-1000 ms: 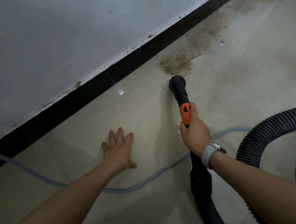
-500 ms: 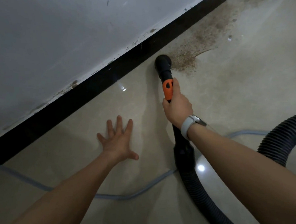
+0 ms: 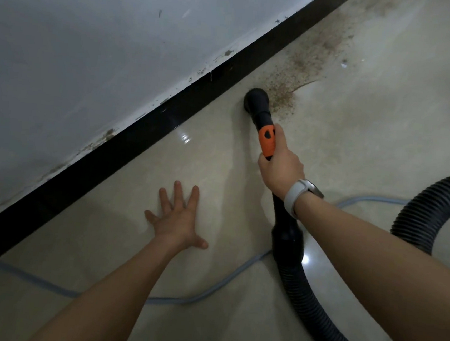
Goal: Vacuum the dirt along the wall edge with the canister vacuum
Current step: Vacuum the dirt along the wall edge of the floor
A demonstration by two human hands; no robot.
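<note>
While our left hand (image 3: 176,220) lies flat on the floor (image 3: 373,135) with fingers spread, near the baseboard (image 3: 145,132), our right hand (image 3: 280,167) grips the hose (image 3: 301,282) handle. Its nozzle (image 3: 256,102) touches the dirt (image 3: 305,68) beside the baseboard.

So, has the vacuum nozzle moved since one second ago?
Yes. The nozzle moved closer to the black baseboard, now at the near end of the dirt.
</note>
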